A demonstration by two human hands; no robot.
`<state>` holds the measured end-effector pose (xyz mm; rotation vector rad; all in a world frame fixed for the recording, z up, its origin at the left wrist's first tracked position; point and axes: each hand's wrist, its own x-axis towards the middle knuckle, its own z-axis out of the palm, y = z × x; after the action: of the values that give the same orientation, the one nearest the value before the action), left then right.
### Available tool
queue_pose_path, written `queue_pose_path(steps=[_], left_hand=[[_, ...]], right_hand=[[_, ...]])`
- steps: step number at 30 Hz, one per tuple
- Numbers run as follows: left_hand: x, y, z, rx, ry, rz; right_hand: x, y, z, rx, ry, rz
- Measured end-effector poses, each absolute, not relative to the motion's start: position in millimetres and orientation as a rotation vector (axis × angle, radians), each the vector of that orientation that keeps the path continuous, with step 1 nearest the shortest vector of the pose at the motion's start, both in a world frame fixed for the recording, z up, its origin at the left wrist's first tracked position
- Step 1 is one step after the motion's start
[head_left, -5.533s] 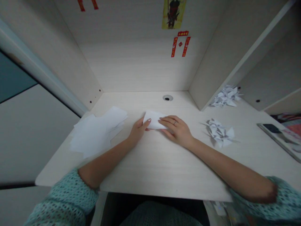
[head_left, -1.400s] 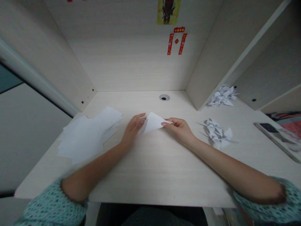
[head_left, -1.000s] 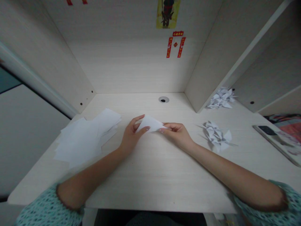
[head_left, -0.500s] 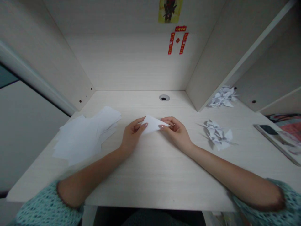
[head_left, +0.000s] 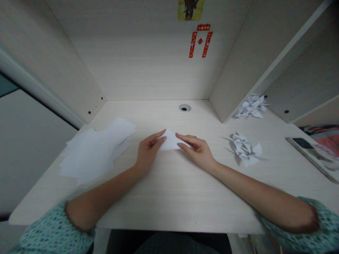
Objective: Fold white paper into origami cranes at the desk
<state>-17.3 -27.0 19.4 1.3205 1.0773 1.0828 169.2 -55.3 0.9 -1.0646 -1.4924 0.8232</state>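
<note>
White paper [head_left: 171,142], folded into a small pointed wedge, lies flat on the pale wooden desk [head_left: 169,190] at the middle of the frame, between our two hands. Our right hand [head_left: 197,151] is spread, its fingers pressing flat on the paper's right part. Our left hand [head_left: 147,155] meets the left edge with thumb and forefinger, and we cannot tell whether they pinch it or only rest there. To crease well, we judge it best to square the edges, pin one side steady and draw a fingertip firmly along the fold. The piece looks thin, crisp and unmarked. Loose sheets [head_left: 92,151] lie at left, folded paper figures [head_left: 245,148] at right.
</note>
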Motion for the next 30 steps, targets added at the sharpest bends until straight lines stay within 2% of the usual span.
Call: queue_pose_path(steps=[7, 30], left_hand=[[-16.6, -30.6, 20.6, 1.457, 1.138, 1.074], [-16.2, -30.0, 15.2, 1.555, 1.116, 1.063]], right_hand=[[165.6, -57.1, -0.2, -1.045, -1.416, 0.897], [169.3, -60.8, 3.7, -1.086, -1.626, 0.66]])
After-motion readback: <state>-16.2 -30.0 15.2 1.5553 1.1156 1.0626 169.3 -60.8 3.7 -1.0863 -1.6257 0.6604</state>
